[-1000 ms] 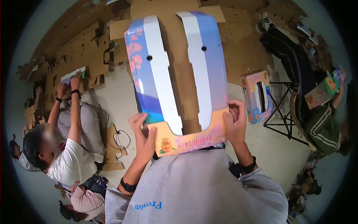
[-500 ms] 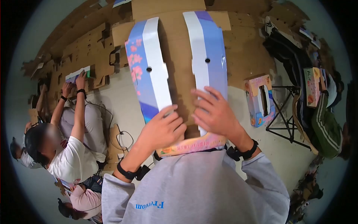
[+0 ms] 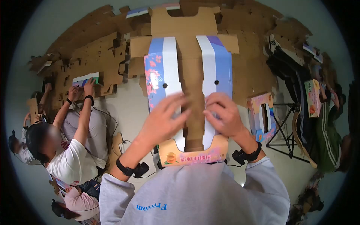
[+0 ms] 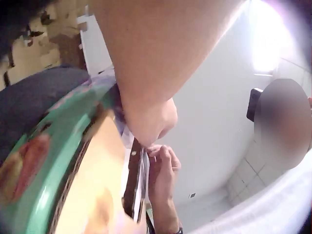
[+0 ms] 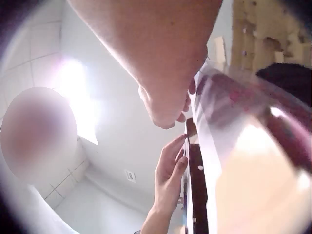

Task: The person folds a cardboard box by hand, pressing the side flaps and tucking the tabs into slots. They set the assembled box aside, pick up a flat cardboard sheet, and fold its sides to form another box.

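A printed cardboard box [image 3: 195, 157] lies in front of my body, blue and white with pink blossoms and a peach-coloured end. Two long flaps leave a slot down its middle. My left hand [image 3: 163, 118] hovers across the left flap [image 3: 170, 67], its blurred fingers reaching over the slot. On the other side my right hand [image 3: 225, 114] rests at the right flap [image 3: 210, 71], fingers loosely bent with tips at the inner edge. In the right wrist view, the left hand [image 5: 168, 183] has its fingertips right at the slot's edge.
A similar box [image 3: 260, 116] stands at the right beside a black folding stool frame [image 3: 287, 123]. Flattened cardboard [image 3: 255, 56] covers the floor ahead. A person in a white shirt [image 3: 71, 161] works at the left; another in green [image 3: 326, 131] sits at the right.
Both hands have left the near end of the box and moved up to the flaps on either side of the slot. The view has tilted, so the box appears lower.
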Tool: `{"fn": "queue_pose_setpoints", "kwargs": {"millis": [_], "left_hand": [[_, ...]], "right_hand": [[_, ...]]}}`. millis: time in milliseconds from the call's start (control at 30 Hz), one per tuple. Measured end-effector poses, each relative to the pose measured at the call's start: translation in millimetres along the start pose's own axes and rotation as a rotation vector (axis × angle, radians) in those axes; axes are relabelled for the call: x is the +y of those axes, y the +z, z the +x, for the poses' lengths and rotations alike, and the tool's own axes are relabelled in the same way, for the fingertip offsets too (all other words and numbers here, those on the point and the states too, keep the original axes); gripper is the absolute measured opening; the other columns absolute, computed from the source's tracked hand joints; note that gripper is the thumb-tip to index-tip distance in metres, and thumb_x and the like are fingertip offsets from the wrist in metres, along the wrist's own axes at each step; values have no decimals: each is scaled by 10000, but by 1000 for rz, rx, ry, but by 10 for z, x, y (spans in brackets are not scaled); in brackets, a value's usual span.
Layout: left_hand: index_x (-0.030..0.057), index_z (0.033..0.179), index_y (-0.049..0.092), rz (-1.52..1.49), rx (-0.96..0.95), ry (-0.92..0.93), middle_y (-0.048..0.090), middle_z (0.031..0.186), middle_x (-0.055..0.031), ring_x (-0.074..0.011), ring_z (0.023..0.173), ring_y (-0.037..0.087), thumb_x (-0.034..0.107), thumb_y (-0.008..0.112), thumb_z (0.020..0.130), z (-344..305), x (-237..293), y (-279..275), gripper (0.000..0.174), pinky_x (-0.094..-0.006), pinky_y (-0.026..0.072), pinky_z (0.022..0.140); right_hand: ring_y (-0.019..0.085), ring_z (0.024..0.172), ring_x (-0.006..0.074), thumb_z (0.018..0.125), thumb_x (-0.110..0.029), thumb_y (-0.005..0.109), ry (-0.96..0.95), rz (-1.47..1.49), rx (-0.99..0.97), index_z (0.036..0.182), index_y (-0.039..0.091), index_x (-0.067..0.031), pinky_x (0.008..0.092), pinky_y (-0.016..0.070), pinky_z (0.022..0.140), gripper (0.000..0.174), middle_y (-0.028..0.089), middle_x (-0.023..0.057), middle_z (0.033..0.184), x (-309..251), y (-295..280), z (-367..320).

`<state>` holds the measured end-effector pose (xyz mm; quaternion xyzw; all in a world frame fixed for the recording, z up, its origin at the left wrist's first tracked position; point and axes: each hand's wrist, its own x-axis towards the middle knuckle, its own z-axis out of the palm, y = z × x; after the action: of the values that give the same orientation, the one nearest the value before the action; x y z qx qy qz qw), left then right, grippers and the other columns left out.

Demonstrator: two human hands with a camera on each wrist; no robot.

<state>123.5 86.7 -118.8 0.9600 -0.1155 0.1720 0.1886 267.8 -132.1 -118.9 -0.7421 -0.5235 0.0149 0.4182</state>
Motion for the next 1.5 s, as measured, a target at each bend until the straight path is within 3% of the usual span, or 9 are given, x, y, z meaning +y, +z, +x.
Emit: {"fn": "queue_pose_setpoints", "kwargs": {"millis": [133, 300, 700, 833, 1033, 1167, 1367, 1400, 1500], "left_hand": [[178, 1438, 605, 117, 173, -238, 510, 1501, -178, -419, 1403, 463, 238, 796, 831, 485, -393, -238, 639, -528, 396, 1164], [121, 1421, 597, 179, 126, -374, 520, 1441, -231, -444, 1372, 455, 383, 788, 843, 824, -575, -232, 663, -538, 351, 1184], [15, 917, 637, -198, 256, -622, 597, 909, -121, -295, 927, 555, 236, 793, 717, 1029, -510, -284, 337, -407, 473, 789], [15, 911, 644, -40, 345, -418, 595, 884, -97, -248, 814, 547, 192, 755, 858, 949, -672, -196, 216, -370, 470, 772], [39, 1166, 655, -753, 1135, -1055, 663, 1125, -53, -214, 1009, 628, 220, 603, 1052, 495, -1413, 305, 220, -374, 520, 944], [52, 1272, 631, -1815, 665, -1167, 690, 1178, -68, -214, 1044, 661, 279, 513, 1093, 456, -1731, 412, 313, -373, 545, 967], [-1, 1416, 574, -1457, 414, -1010, 702, 1123, -34, -122, 1006, 660, 178, 558, 1069, 1046, -1386, -186, 390, -282, 562, 854], [15, 1473, 542, -1499, 461, -994, 631, 933, 38, -60, 845, 588, 104, 605, 1018, 1178, -1249, -265, 468, -236, 524, 716], [28, 1351, 606, -1400, 379, -954, 546, 833, 63, -50, 749, 511, 94, 620, 977, 1138, -1243, -415, 381, -236, 477, 661]], "right_hand": [[627, 1130, 368, 806, -152, 816, 29, -200, 125, 1074, 679, -13, 458, 522, 979, 332, 648, 157, 1182, 84, -200, 647], [592, 1181, 380, 853, -282, 763, -1, -624, 173, 1250, 654, -52, 464, 456, 1059, 471, 634, 182, 1237, 429, -26, 1060], [652, 900, 342, 903, -217, 712, 197, -261, 226, 948, 710, -45, 434, 476, 917, 177, 715, 125, 933, 337, -150, 1098], [668, 948, 323, 927, -224, 714, 150, -262, 359, 954, 710, -26, 419, 485, 953, 199, 712, 127, 962, 452, -107, 1079], [684, 976, 232, 1016, -208, 640, 537, -120, 780, 1128, 677, 19, 368, 543, 882, 257, 710, 117, 1078, 1839, -444, 696], [684, 962, 179, 1059, -243, 607, 930, 1109, 578, 1242, 630, 0, 326, 556, 813, 306, 707, 104, 1123, 1995, -511, 753], [616, 827, 105, 1026, -230, 674, 806, 920, 265, 1098, 621, -65, 264, 527, 688, 187, 681, 42, 1061, 1297, -615, 1210], [604, 820, 94, 1018, -215, 685, 793, 893, 240, 1096, 615, -66, 258, 517, 674, 183, 659, 33, 1041, 1225, -642, 1270], [564, 798, 61, 990, -171, 719, 707, 847, 287, 1106, 604, -71, 245, 481, 630, 192, 583, -4, 961, 965, -643, 1386]]}}
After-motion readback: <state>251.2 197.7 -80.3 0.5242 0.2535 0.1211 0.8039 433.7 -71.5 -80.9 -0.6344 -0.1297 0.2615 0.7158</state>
